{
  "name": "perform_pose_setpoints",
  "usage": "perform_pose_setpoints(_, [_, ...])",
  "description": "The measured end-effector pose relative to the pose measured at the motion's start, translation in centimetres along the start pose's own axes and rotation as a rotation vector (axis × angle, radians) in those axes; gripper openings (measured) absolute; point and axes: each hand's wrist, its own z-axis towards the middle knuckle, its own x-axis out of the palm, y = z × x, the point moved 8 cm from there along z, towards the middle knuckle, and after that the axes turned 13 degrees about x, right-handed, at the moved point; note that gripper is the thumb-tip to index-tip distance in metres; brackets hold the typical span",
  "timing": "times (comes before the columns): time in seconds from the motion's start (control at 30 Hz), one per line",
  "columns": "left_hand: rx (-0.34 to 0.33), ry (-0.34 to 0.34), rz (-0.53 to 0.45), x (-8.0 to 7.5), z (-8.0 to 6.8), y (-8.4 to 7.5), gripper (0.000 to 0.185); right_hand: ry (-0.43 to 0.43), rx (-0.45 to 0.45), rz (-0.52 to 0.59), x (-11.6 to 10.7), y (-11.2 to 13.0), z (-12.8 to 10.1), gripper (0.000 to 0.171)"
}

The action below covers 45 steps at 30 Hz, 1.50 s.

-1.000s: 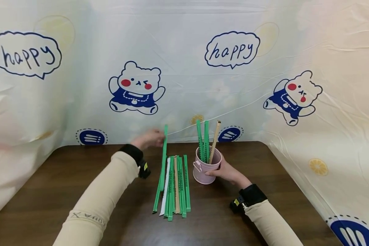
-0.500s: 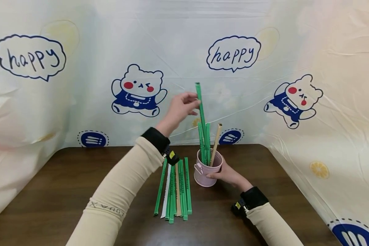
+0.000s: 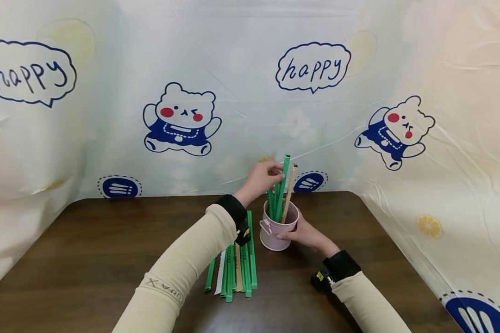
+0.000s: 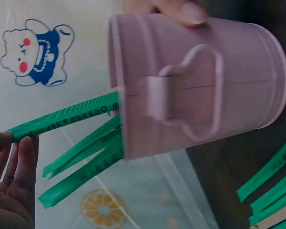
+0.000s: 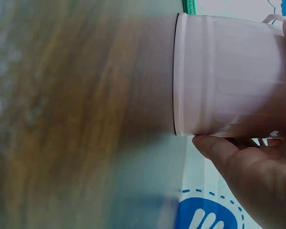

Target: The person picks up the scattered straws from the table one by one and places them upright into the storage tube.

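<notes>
Your left hand (image 3: 263, 178) pinches the top of a green straw (image 3: 281, 187) standing in the pink bucket (image 3: 277, 229) | your right hand (image 3: 302, 233) grips the bucket (upright on the bench (image 3: 87, 249)) | more wrapped straws (image 3: 235, 273) lie just left.

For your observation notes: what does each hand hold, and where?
Left hand pinches a green strip near its top; right hand grips the pink bucket by its side.

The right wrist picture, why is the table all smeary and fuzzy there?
Right wrist view: the table is smeared and out of focus, while the pink bucket looks sharper. Head view: evenly lit and clear. Left wrist view: the left hand is dark and soft.
</notes>
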Motion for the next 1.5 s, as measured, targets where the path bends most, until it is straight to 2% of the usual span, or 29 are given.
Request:
perform_pose_setpoints(0.23, [-0.035, 0.058, 0.171, 1.4, -0.7, 1.7, 0.035, 0.004, -0.014, -0.002, 0.3, 0.2, 0.2, 0.112])
perform_pose_setpoints(0.3, [-0.042, 0.055, 0.2, 1.5, -1.0, 1.9, 0.037, 0.007, -0.019, -0.007, 0.5, 0.1, 0.2, 0.113])
perform_pose_setpoints(0.4, [-0.043, 0.029, 0.192, 1.1, -1.5, 1.9, 0.041, 0.02, -0.022, -0.011, 0.7, -0.1, 0.1, 0.113])
perform_pose_setpoints(0.53, [0.032, -0.054, 0.188, -0.9, -2.0, 0.8, 0.04, 0.027, -0.028, -0.01, 0.9, 0.0, 0.2, 0.113])
perform_pose_setpoints(0.67, [0.127, -0.159, 0.202, -4.3, -2.9, 0.0, 0.032, 0.005, -0.052, -0.009, 0.6, 0.7, 0.3, 0.112])
perform_pose_setpoints(0.73, [0.14, -0.196, 0.203, -5.9, -3.8, 0.6, 0.029, 0.0, -0.058, -0.014, 0.5, 0.9, 0.2, 0.112])
perform_pose_setpoints(0.8, [0.121, -0.217, 0.197, -7.1, -4.8, 1.8, 0.026, -0.004, -0.045, -0.018, 0.4, 0.8, 0.0, 0.113])
perform_pose_setpoints(0.83, [0.109, -0.217, 0.206, -7.5, -5.4, 2.6, 0.025, -0.005, -0.038, -0.021, 0.4, 0.8, 0.0, 0.113])
perform_pose_setpoints(0.9, [0.058, -0.171, 0.272, -7.7, -6.5, 4.3, 0.024, -0.01, -0.028, -0.027, 0.2, 0.6, -0.2, 0.114])
perform_pose_setpoints(0.97, [-0.021, -0.068, 0.355, -7.3, -7.5, 6.2, 0.026, -0.017, -0.022, -0.035, 0.0, 0.5, -0.3, 0.114])
perform_pose_setpoints(1.07, [-0.146, 0.124, 0.49, -6.3, -8.8, 9.0, 0.022, -0.027, -0.035, -0.039, -0.4, 0.4, -0.4, 0.116])
perform_pose_setpoints(1.1, [-0.19, 0.174, 0.512, -6.1, -9.2, 9.9, 0.021, -0.028, -0.04, -0.038, -0.5, 0.5, -0.4, 0.117])
perform_pose_setpoints(1.17, [-0.276, 0.23, 0.515, -5.9, -10.0, 11.5, 0.028, -0.021, -0.054, -0.033, -0.5, 0.6, -0.4, 0.117])
perform_pose_setpoints(1.27, [-0.393, 0.213, 0.492, -6.3, -10.9, 13.5, 0.042, -0.008, -0.063, -0.029, -0.3, 0.6, -0.3, 0.117])
perform_pose_setpoints(1.4, [-0.478, 0.127, 0.464, -6.8, -11.7, 15.1, 0.024, -0.004, -0.055, -0.028, 0.0, 0.6, -0.3, 0.116])
perform_pose_setpoints(1.5, [-0.494, 0.092, 0.455, -6.7, -11.8, 15.6, 0.021, -0.013, -0.033, -0.026, 0.0, 0.4, -0.3, 0.117])
